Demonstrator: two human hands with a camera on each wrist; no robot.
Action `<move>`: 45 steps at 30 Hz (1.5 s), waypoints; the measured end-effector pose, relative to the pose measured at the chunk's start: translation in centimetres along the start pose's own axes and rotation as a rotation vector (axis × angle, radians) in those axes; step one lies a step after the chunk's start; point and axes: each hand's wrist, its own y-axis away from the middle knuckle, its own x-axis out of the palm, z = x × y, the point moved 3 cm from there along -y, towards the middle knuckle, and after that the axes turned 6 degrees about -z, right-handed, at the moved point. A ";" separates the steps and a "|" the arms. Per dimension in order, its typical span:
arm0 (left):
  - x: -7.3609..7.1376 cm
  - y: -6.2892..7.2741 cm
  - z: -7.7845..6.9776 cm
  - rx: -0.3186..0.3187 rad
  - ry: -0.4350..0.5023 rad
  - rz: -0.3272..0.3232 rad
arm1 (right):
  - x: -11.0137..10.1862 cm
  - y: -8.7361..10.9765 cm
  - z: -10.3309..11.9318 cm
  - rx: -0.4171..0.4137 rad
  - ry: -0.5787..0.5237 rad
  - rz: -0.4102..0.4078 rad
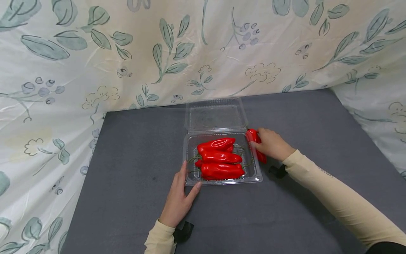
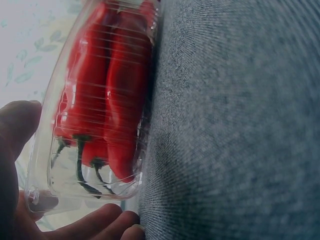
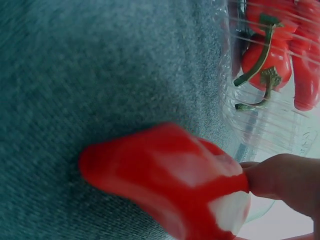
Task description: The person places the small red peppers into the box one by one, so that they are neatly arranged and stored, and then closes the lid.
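Note:
An open clear plastic clamshell box (image 1: 228,182) holds several red peppers (image 1: 222,157), laid in rows with green stems toward the sides. At the box's near left corner is my left hand (image 1: 177,203), thumb by the front rim and fingers stretched along the left wall. In the left wrist view, the ribbed wall shows peppers (image 2: 127,90) inside. My right hand (image 1: 275,144) grips another red pepper (image 1: 253,134) beside the box's right wall. That pepper (image 3: 170,180) is close over the cloth in the right wrist view, its tapered tip pointing away from the fingers.
The hinged clear lid (image 1: 215,114) lies folded back behind the box. Grey cloth (image 1: 136,169) covers the table. A floral curtain (image 1: 142,53) hangs along the back and sides. Black straps (image 1: 183,232) sit at both wrists.

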 end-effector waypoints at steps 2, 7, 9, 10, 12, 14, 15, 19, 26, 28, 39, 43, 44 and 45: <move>0.0 0.0 0.0 0.000 -0.001 -0.001 | -0.1 0.0 0.0 0.002 -0.001 -0.006; -0.1 0.0 -0.1 0.003 -0.001 -0.005 | -0.4 0.1 -0.1 -0.006 0.007 -0.029; -0.1 0.0 -0.1 0.004 -0.004 -0.005 | -0.6 0.1 -0.2 -0.009 0.010 -0.036; -0.1 0.0 -0.1 0.004 -0.004 -0.005 | -0.7 0.1 -0.2 -0.010 0.014 -0.040; -0.1 0.0 0.0 0.006 -0.005 -0.005 | -0.8 0.0 -0.3 -0.005 0.013 -0.042; -0.1 0.0 0.0 0.007 -0.006 -0.005 | -1.0 0.0 -0.3 -0.002 0.014 -0.044; -0.1 0.0 0.0 0.008 -0.006 -0.005 | -1.1 0.0 -0.3 0.001 0.015 -0.045; -0.1 0.0 0.0 0.007 -0.005 -0.007 | -1.5 0.1 -0.1 0.006 0.024 -0.055; -0.1 0.0 0.0 0.008 -0.009 -0.010 | -1.9 0.2 -0.3 0.009 0.023 -0.089; -0.1 0.0 0.0 0.010 -0.006 -0.010 | -2.1 0.2 -0.3 0.005 0.026 -0.100; -0.1 0.0 0.0 0.007 -0.009 -0.006 | -3.6 0.5 -0.3 0.020 0.034 -0.137; 0.0 0.0 0.0 0.007 -0.007 -0.005 | -4.0 0.6 -0.1 0.022 0.032 -0.151; 0.0 0.0 0.0 0.007 -0.008 -0.004 | -4.1 0.6 0.0 0.024 0.030 -0.152; 0.0 0.0 0.1 0.006 -0.008 -0.004 | -4.2 0.6 0.0 0.026 0.027 -0.155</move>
